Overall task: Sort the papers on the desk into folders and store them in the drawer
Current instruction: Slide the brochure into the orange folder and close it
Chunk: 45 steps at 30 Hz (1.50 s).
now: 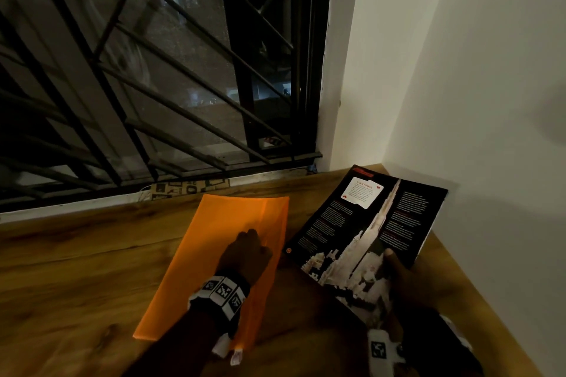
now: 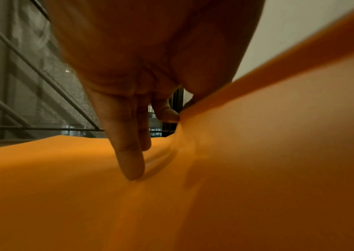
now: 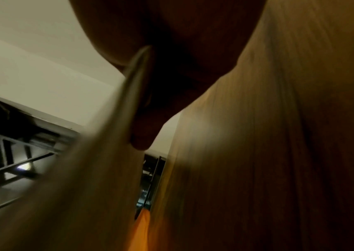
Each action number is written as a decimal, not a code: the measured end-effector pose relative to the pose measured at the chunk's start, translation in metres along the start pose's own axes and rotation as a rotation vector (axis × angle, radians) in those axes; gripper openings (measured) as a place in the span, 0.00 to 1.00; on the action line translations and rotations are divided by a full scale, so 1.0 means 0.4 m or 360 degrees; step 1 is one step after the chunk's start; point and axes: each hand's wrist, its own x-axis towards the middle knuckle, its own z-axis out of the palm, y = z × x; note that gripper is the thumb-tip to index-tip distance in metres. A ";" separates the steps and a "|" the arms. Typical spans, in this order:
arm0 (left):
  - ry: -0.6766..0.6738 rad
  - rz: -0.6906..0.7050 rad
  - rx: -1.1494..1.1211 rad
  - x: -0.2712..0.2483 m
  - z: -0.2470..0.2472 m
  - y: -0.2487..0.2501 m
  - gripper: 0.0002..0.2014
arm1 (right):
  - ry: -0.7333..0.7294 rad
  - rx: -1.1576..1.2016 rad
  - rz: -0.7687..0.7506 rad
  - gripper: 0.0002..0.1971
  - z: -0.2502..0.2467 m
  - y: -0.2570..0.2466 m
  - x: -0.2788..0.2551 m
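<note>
An orange folder [image 1: 214, 254] lies on the wooden desk [image 1: 76, 269]. My left hand [image 1: 254, 242] rests on it. In the left wrist view my left hand [image 2: 180, 110] pinches the raised edge of the folder [image 2: 257, 152] cover between thumb and forefinger, while the other fingers [image 2: 131, 163] press straight down on the sheet below. A dark printed paper [image 1: 367, 223] with a white tower picture is tilted up off the desk at the right. My right hand [image 1: 395, 266] grips its near edge, thumb on top. In the right wrist view the paper [image 3: 86, 186] is blurred.
A window with a black metal grille [image 1: 153, 86] runs along the desk's far edge. A patterned cardboard piece [image 1: 190, 188] lies on the sill. White walls [image 1: 474, 101] close the right corner. The desk's right edge [image 1: 490, 300] runs near my right wrist.
</note>
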 end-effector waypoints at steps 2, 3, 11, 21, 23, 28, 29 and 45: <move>0.0146 0.0049 0.0127 -0.008 0.001 0.008 0.20 | 0.0021 0.0125 -0.0007 0.15 0.031 -0.009 -0.031; 0.0227 0.0060 0.0183 -0.014 0.000 0.010 0.21 | 0.0047 0.0117 0.0038 0.07 0.049 0.000 -0.034; 0.0225 0.0103 0.0432 -0.049 -0.034 0.032 0.23 | 0.0050 0.0190 -0.0066 0.11 0.155 0.017 -0.057; 0.0486 0.0233 0.0594 -0.006 -0.062 0.051 0.12 | -0.0725 0.0139 0.0166 0.09 0.186 0.038 -0.077; 0.0404 0.0234 0.0603 -0.006 -0.054 0.048 0.12 | -0.0763 0.0124 0.0226 0.09 0.190 0.049 -0.061; 0.0085 0.0354 0.0680 -0.035 -0.030 0.052 0.29 | -0.0858 0.0048 0.0276 0.09 0.203 0.039 -0.044; 0.0059 0.0374 0.0672 -0.046 -0.030 0.055 0.33 | -0.0858 0.0018 0.0261 0.09 0.209 0.037 -0.041; 0.0297 0.0354 0.0669 -0.084 0.093 0.108 0.39 | -0.0901 -0.0344 0.0101 0.14 0.308 -0.006 -0.026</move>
